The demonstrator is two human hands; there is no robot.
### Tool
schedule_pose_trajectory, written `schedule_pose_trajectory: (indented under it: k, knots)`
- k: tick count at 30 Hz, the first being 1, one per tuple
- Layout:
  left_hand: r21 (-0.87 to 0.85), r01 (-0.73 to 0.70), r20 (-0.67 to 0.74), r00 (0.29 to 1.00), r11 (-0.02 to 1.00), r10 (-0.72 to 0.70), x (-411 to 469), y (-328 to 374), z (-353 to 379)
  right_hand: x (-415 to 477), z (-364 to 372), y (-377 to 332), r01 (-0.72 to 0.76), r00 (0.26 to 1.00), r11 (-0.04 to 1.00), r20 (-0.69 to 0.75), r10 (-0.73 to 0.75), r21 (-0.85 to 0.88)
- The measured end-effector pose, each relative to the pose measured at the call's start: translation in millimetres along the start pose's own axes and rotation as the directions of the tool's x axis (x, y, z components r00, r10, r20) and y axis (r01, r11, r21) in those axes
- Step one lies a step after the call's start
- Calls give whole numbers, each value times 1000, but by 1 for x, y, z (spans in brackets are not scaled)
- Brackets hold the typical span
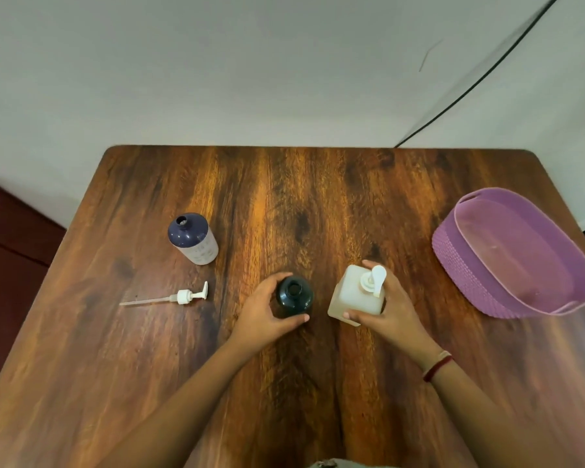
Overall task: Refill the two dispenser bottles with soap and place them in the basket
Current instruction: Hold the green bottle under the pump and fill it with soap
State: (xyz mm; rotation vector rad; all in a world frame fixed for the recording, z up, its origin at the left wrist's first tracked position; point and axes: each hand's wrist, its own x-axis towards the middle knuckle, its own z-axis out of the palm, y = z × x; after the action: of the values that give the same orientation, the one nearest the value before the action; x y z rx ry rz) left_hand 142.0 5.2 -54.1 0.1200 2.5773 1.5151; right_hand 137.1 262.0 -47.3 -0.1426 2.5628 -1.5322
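1. Dark bottle (pixel 294 295): stands upright on the wooden table (pixel 284 197), near the middle of its front half. Its neck is open, with no pump on it.
2. Left hand (pixel 262 319): grips the dark bottle from the left. The fingers curl round the far side and the thumb wraps the near side.
3. White bottle (pixel 353 295): square and milky, just right of the dark bottle with a narrow gap between them. It looks tipped a little. A white pump head (pixel 376 280) is still fitted on top.
4. Right hand (pixel 394 312): holds the white bottle from the right, away from the dark bottle. The thumb presses the near face and the fingers wrap the right side, with one fingertip showing behind the pump head.
5. Red thread band (pixel 437 366): on the right wrist.
6. Navy-topped bottle (pixel 192 238): well left of the dark bottle and farther back. It has a pale label body, stands upright with an open neck, and nothing touches it.
7. Loose pump (pixel 183 296): lies flat left of the dark bottle and nearer than the navy-topped bottle. Its tube points away from the dark bottle.
8. Purple basket (pixel 460 265): far right of the dark bottle, beyond the white bottle, with nothing inside.
9. Black cable (pixel 487 72): runs along the wall behind, to the right.
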Motion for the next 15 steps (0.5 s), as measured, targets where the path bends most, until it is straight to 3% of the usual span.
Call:
schedule_pose_trajectory:
  k: [7,15]
  knots:
    - [37,-117,50,992,992,115,11,-4,10,3,3,10,91,994,993,-49,-95,-71]
    - [76,-254,69,966,964,249,14,-20,12,15,-3,19,315,938,919,-73,-340,-237]
